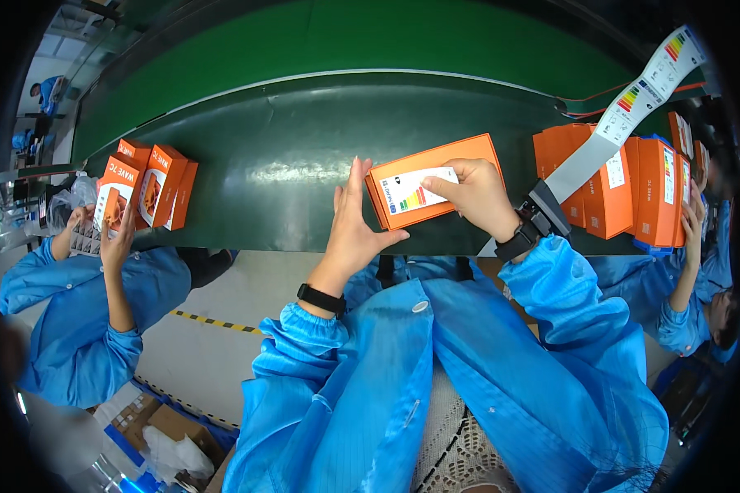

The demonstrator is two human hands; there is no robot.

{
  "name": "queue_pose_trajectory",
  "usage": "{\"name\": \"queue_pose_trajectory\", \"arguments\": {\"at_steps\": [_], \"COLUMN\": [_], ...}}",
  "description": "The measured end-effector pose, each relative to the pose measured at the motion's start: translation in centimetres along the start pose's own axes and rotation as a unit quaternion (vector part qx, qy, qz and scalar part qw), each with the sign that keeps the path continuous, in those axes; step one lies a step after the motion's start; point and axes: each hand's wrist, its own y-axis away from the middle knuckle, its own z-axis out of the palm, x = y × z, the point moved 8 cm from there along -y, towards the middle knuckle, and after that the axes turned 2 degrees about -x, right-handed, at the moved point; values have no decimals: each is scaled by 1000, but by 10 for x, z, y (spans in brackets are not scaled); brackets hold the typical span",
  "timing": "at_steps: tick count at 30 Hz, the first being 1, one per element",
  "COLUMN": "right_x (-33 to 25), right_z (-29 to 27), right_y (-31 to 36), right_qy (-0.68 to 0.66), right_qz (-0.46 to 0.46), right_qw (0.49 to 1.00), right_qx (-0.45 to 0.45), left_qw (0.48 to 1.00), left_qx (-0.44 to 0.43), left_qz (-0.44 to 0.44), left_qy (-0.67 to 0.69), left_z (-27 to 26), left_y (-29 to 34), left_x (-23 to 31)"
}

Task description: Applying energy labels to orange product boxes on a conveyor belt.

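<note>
In front of me on the dark green bench (pixel 263 189) lies an orange box (pixel 478 149), slightly turned. A white energy label (pixel 400 195) with coloured bars rests on or just over its top face. My right hand (pixel 478 195) pinches the right end of the label between thumb and fingers. Beside the box's left edge is my left hand (pixel 352 226), its fingers straight and its thumb apart. The fingertips are at the box's edge; whether they touch it I cannot tell. Whether the label is stuck down is not clear.
A strip of energy labels (pixel 625 105) slants across the upper right. Orange boxes (pixel 607 193) stand in a row there, with a co-worker's hand (pixel 695 215) beside them. At the left, a co-worker (pixel 115 287) handles a box near other orange boxes (pixel 166 185). A green conveyor (pixel 345 41) runs behind.
</note>
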Motion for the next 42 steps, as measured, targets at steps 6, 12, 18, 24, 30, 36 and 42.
{"name": "queue_pose_trajectory", "arguments": {"at_steps": [6, 12, 18, 24, 30, 36, 42], "right_x": [8, 7, 11, 9, 7, 6, -14], "right_z": [6, 8, 7, 6, 6, 5, 7], "right_y": [-7, -6, -7, -6, -6, -5, 1], "right_qy": [-16, -17, -20, -3, 1, 39, 158], "right_qz": [-45, -41, -40, -45, -52, -48, -74], "right_qw": [999, 999, 999, 999, 998, 997, 981], "right_qx": [-1, -1, 2, 12, 19, 36, 82], "left_qw": [1000, 1000, 1000, 1000, 1000, 1000, 1000], "left_qx": [12, 14, 13, 9, 7, 1, 2], "left_qz": [19, 21, 20, 18, 18, 19, 7], "left_qy": [-8, 4, 6, 2, -2, 3, 2], "left_z": [-2, 0, 2, 2, 3, 2, 1], "left_y": [-1, 0, 0, 0, 0, -1, -3], "left_x": [3, 2, 0, 0, -2, -1, -1]}}
